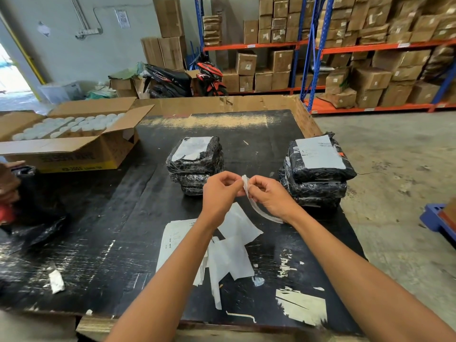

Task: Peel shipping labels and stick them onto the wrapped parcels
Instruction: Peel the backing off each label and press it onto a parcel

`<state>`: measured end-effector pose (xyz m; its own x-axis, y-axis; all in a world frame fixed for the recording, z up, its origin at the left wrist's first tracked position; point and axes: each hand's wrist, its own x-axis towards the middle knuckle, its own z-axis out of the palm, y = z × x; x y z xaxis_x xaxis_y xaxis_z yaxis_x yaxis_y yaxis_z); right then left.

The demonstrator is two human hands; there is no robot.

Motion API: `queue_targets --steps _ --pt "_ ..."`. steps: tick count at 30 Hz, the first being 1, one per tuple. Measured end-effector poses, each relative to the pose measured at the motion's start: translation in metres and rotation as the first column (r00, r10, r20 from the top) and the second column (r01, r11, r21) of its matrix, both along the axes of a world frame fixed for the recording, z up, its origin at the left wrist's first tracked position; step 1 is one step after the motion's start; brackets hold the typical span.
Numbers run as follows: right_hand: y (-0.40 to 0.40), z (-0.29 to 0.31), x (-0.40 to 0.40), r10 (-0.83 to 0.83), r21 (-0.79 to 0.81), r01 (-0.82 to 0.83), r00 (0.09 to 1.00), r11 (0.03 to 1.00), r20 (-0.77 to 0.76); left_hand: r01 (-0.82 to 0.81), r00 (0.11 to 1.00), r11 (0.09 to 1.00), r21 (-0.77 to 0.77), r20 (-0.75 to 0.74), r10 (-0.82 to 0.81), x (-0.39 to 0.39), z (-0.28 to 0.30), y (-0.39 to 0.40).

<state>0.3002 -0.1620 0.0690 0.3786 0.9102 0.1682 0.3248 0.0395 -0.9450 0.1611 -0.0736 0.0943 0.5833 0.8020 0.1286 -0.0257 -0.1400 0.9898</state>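
Above the black table (pixel 103 243), my left hand (pixel 218 193) and my right hand (pixel 270 196) pinch the top edge of one white shipping label (pixel 246 186) between thumbs and fingers. The label curls down and to the right under my right wrist. Behind my hands stand two stacks of black wrapped parcels: the middle stack (pixel 195 164) has a torn white label on top, and the right stack (pixel 318 169) carries a full printed label. A pile of printed labels (pixel 175 240) and peeled backing sheets (pixel 234 255) lies under my forearms.
An open cardboard box (pixel 74 144) of white-lidded jars stands at the table's back left. Black plastic bags (pixel 37 213) and another person's hand (pixel 8 183) are at the left edge. Paper scraps (pixel 56 281) litter the front. Shelves of cartons (pixel 357 58) and parked scooters (pixel 187 77) stand behind.
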Motion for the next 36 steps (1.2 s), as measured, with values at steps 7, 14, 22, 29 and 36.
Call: queue_targets --steps 7,14,22,29,36 --pt "0.003 -0.006 0.0 -0.115 -0.004 0.115 0.99 0.993 -0.081 0.083 0.958 0.811 -0.579 0.271 0.096 -0.001 -0.003 0.001" --pt "0.007 -0.004 -0.008 -0.121 0.08 0.14 0.972 0.987 -0.2 0.085 0.97 0.93 -0.358 0.244 0.005 -0.002 -0.009 0.001" --pt "0.019 -0.012 -0.004 -0.246 0.044 0.27 0.923 0.962 -0.297 0.097 0.93 0.825 -0.556 0.345 0.124 -0.001 -0.006 0.005" --pt "0.026 -0.031 0.004 -0.397 -0.098 0.425 0.705 0.9 -0.588 0.097 0.874 0.664 -0.742 0.383 0.299 -0.012 -0.007 0.023" --pt "0.016 -0.059 0.012 -0.716 -0.329 0.692 0.39 0.643 -0.579 0.072 0.779 0.635 -0.769 0.441 0.446 -0.029 -0.002 0.046"
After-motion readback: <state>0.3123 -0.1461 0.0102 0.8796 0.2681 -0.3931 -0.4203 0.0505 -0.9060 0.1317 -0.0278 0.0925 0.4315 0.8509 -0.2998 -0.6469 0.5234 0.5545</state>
